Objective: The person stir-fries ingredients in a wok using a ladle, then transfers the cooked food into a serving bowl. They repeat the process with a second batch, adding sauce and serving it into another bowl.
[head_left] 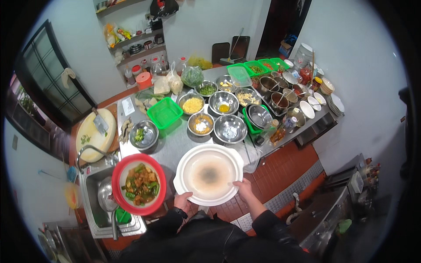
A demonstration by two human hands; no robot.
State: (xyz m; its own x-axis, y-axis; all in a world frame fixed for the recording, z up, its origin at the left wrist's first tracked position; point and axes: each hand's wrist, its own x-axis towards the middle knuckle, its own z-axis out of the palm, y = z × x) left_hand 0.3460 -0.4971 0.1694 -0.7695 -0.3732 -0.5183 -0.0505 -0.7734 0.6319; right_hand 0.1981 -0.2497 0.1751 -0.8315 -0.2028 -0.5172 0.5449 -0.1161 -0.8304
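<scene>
Both my hands grip a wide white clay pot (190,173) with a brown-stained bottom and nothing in it. My left hand (182,201) has its thumb over the near left rim, a dark watch on the wrist. At the pot's right handle, my right hand (243,188) is closed with the thumb on top. The pot is at the near edge of the steel table. Left of it is a red-rimmed bowl (117,175) of cooked food (141,186), brown pieces with green peppers, partly over the sink's edge.
Steel bowls, among them one of yellow grains (192,105), crowd the steel table (169,144) with a green basket (165,113). A cleaver (100,124) lies on a round chopping board (107,138) at the left. A sink (92,206) holds a ladle. Seasoning pots (279,101) stand at the right.
</scene>
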